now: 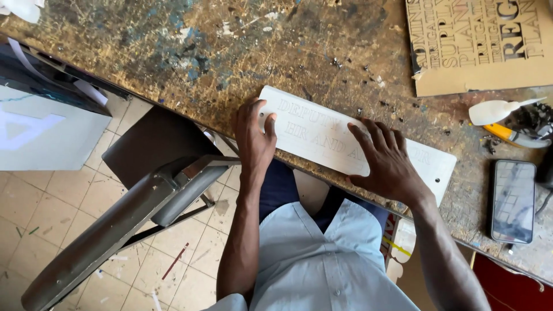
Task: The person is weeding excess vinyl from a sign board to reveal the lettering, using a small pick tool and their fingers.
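1. Leftmost, a pale grey board bearing a large white cut-out shape (40, 129) stood propped off the bench edge, over a beige tiled floor (63, 213). A grey metal folding chair frame (115, 224) lay slanted beside it.
2. Left hand (254, 135) was pressed flat, fingers spread wide, holding nothing, on the left end of a long white rectangular sign plate with outlined lettering (322, 135). Its thumb rested on the plate's face.
3. Plate lay diagonally on the scarred, paint-flecked wooden workbench (219, 52), close to the near edge, its near corner almost at the lip.
4. Right hand (389, 158) lay open and flat over the middle-right of the plate, fingers splayed, gripping nothing; it hid part of the lettering.
5. Risk, as judged: uneven hand pressure could slide the plate off the near edge, since it sat so close to it. Small dark debris bits (368, 72) scattered on the bench could get under the plate and scratch or tilt it.
6. Further right: a brown cardboard stencil sheet with cut-out letters (478, 46) at the far edge, a white squeeze bottle with a nozzle (495, 110) lying down, a yellow-handled tool (510, 135) just beside it, and a black phone with a reflective screen (512, 200) lying flat.
7. Room: daylight, worn workshop; bench surface heavily gouged and stained blue and ochre.
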